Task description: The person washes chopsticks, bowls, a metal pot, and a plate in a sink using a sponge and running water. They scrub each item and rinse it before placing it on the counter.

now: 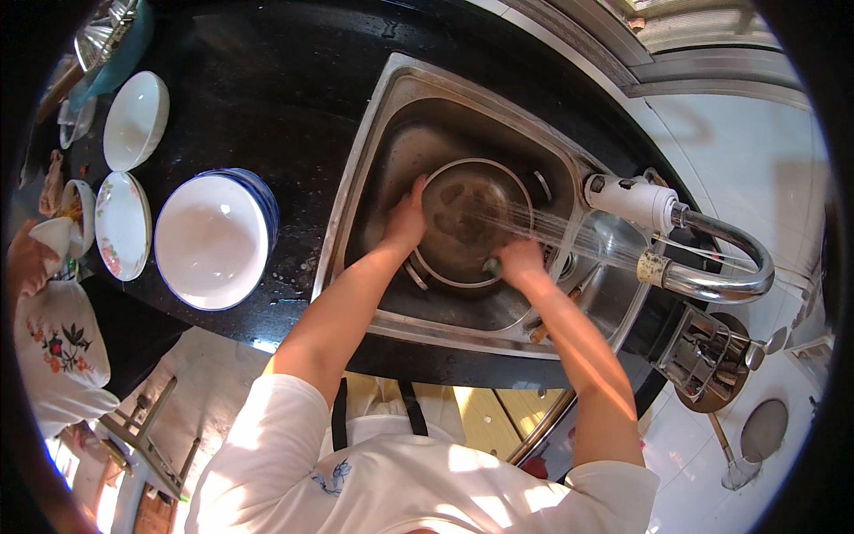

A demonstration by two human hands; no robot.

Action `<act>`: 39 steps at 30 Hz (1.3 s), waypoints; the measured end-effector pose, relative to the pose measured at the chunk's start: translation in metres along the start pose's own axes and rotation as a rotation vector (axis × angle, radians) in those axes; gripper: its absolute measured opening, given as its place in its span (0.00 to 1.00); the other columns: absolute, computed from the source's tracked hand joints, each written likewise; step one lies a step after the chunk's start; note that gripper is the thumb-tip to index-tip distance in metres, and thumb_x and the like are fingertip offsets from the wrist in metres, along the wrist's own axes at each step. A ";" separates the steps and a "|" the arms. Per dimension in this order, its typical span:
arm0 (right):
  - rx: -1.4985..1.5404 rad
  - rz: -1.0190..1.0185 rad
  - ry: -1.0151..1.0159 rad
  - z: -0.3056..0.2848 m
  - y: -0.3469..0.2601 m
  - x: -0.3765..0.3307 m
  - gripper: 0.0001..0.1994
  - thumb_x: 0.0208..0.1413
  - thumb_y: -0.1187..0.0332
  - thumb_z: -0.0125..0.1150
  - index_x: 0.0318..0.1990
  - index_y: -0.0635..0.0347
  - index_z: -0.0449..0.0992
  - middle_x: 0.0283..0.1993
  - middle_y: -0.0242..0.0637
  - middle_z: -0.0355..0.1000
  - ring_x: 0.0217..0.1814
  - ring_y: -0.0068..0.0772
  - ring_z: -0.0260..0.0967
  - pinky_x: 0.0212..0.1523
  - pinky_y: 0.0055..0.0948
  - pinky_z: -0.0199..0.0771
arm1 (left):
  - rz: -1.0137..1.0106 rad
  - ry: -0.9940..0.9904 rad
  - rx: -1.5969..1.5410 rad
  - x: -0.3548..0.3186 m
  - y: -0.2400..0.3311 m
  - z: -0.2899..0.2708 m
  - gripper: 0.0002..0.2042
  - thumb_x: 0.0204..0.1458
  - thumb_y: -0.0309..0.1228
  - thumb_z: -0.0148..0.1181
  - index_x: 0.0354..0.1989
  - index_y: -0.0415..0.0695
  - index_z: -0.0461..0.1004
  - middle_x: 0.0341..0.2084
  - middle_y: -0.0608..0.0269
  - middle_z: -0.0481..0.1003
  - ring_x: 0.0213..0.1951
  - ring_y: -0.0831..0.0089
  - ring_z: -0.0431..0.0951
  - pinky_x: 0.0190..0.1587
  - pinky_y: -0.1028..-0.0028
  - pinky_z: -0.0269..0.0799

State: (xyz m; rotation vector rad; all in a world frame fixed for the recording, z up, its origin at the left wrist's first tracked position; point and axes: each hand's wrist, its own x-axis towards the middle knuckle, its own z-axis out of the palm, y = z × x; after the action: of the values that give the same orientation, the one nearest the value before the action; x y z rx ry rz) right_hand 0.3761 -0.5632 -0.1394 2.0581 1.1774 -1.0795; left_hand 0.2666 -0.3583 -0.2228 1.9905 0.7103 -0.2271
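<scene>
A person stands at a metal sink (pixel 374 142) set into a black desk (pixel 267 80). In the sink sits a round metal pan (pixel 467 218), lying flat and a bit to the right of the middle. The left hand (pixel 405 221) is curled over the pan's left rim and grips it, with the fingers on the edge. The right hand (pixel 520 260) is at the pan's lower right rim, closed around a small greenish scrubber (pixel 492 264) that peeks out by the fingers. A white spray head on a curved silver tap (pixel 712 258) sends thin lines of water across onto the pan. On the desk to the left of the sink stands a big white bowl with a blue outside (pixel 213 238). Farther left lies a small plate with flowers on it (pixel 122 224), and above that a plain white bowl (pixel 135 120). At the far left edge another person's hand (pixel 27 262) shows above a white sleeve with flowers. To the right of the sink a wire rack (pixel 707 360) holds some tools.
</scene>
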 end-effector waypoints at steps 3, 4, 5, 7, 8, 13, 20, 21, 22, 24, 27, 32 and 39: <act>-0.062 0.319 0.443 0.010 0.022 0.026 0.14 0.49 0.68 0.54 0.45 0.56 0.73 0.46 0.47 0.68 0.48 0.43 0.68 0.44 0.42 0.67 | 0.027 0.009 -0.038 0.000 -0.001 0.000 0.29 0.51 0.19 0.39 0.65 0.50 0.48 0.50 0.38 0.66 0.50 0.44 0.68 0.52 0.58 0.64; 0.006 0.388 0.557 0.001 0.021 0.030 0.15 0.49 0.70 0.54 0.46 0.57 0.72 0.46 0.48 0.67 0.48 0.45 0.67 0.44 0.43 0.67 | 0.034 0.015 -0.039 0.000 -0.002 -0.001 0.29 0.51 0.20 0.39 0.65 0.50 0.48 0.50 0.38 0.66 0.50 0.44 0.68 0.52 0.58 0.64; 0.076 0.456 0.670 -0.009 0.020 0.033 0.16 0.49 0.72 0.53 0.47 0.58 0.71 0.47 0.49 0.65 0.47 0.48 0.67 0.43 0.43 0.67 | 0.042 0.022 -0.041 0.000 -0.002 -0.001 0.29 0.51 0.20 0.39 0.65 0.50 0.48 0.50 0.38 0.66 0.50 0.44 0.68 0.52 0.58 0.64; 0.427 0.384 0.911 -0.030 0.009 0.039 0.16 0.48 0.76 0.52 0.47 0.59 0.68 0.47 0.50 0.61 0.48 0.50 0.65 0.45 0.43 0.66 | 0.017 -0.016 -0.012 -0.003 0.003 -0.009 0.29 0.51 0.20 0.40 0.64 0.50 0.48 0.50 0.38 0.66 0.51 0.44 0.68 0.52 0.58 0.64; 0.607 0.341 1.026 -0.038 0.001 0.046 0.17 0.47 0.78 0.51 0.47 0.60 0.67 0.47 0.50 0.60 0.48 0.52 0.64 0.45 0.44 0.66 | 0.004 -0.034 0.003 -0.004 0.006 -0.012 0.29 0.51 0.20 0.40 0.64 0.49 0.48 0.50 0.38 0.66 0.51 0.44 0.68 0.52 0.58 0.64; 0.959 0.067 1.285 -0.054 -0.045 0.113 0.14 0.47 0.81 0.48 0.43 0.60 0.66 0.47 0.50 0.59 0.49 0.51 0.60 0.50 0.40 0.61 | -0.009 -0.100 -0.016 0.000 0.001 -0.010 0.32 0.46 0.20 0.47 0.64 0.48 0.49 0.50 0.38 0.66 0.52 0.44 0.67 0.53 0.58 0.63; 2.199 -0.087 0.458 0.018 -0.100 0.134 0.11 0.50 0.70 0.50 0.41 0.61 0.69 0.43 0.46 0.67 0.51 0.47 0.63 0.53 0.40 0.59 | 0.064 -0.342 -0.281 0.016 -0.029 0.009 0.39 0.38 0.24 0.56 0.63 0.38 0.47 0.51 0.39 0.65 0.55 0.47 0.65 0.56 0.63 0.62; 1.812 0.003 0.473 0.042 -0.102 0.132 0.13 0.50 0.69 0.50 0.43 0.61 0.70 0.45 0.47 0.69 0.51 0.46 0.65 0.52 0.40 0.61 | 0.036 -0.302 -0.292 0.012 -0.019 0.005 0.40 0.39 0.22 0.55 0.64 0.40 0.44 0.54 0.39 0.63 0.57 0.49 0.62 0.58 0.64 0.59; 1.421 0.076 0.469 0.051 -0.102 0.121 0.15 0.50 0.67 0.50 0.45 0.61 0.71 0.47 0.49 0.70 0.51 0.46 0.67 0.51 0.40 0.62 | 0.006 -0.255 -0.304 0.005 -0.006 -0.003 0.41 0.39 0.20 0.53 0.66 0.42 0.42 0.56 0.40 0.61 0.60 0.50 0.60 0.60 0.65 0.56; 0.992 0.072 0.200 0.047 -0.080 0.088 0.18 0.51 0.67 0.49 0.50 0.60 0.72 0.51 0.51 0.69 0.53 0.44 0.68 0.50 0.38 0.66 | -0.001 -0.157 -0.300 0.002 -0.004 -0.004 0.40 0.41 0.17 0.51 0.66 0.44 0.41 0.57 0.40 0.60 0.60 0.50 0.60 0.60 0.65 0.55; 0.387 0.139 -0.018 0.027 -0.050 0.052 0.17 0.53 0.67 0.50 0.49 0.62 0.72 0.50 0.50 0.69 0.51 0.45 0.68 0.52 0.39 0.67 | 0.040 -0.084 -0.264 0.008 -0.020 0.011 0.36 0.44 0.16 0.47 0.65 0.44 0.43 0.53 0.38 0.64 0.56 0.47 0.63 0.57 0.61 0.60; 0.016 0.486 0.678 0.069 0.014 0.107 0.10 0.49 0.71 0.51 0.40 0.60 0.73 0.43 0.45 0.68 0.45 0.41 0.68 0.41 0.36 0.69 | 0.018 -0.092 -0.197 0.003 -0.002 -0.002 0.34 0.45 0.15 0.44 0.64 0.45 0.44 0.52 0.36 0.63 0.55 0.44 0.63 0.55 0.57 0.60; 0.050 0.214 0.968 0.011 -0.068 0.157 0.14 0.51 0.73 0.48 0.46 0.65 0.67 0.52 0.47 0.62 0.54 0.50 0.59 0.48 0.44 0.66 | 0.067 -0.040 -0.139 0.002 -0.010 0.005 0.33 0.47 0.17 0.44 0.64 0.45 0.45 0.50 0.33 0.65 0.53 0.42 0.65 0.53 0.56 0.62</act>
State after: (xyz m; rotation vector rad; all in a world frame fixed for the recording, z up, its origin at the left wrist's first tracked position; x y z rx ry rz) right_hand 0.3598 -0.4684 -0.2811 2.7547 1.2714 0.0586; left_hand 0.2632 -0.3576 -0.2337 1.8693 0.6160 -0.1725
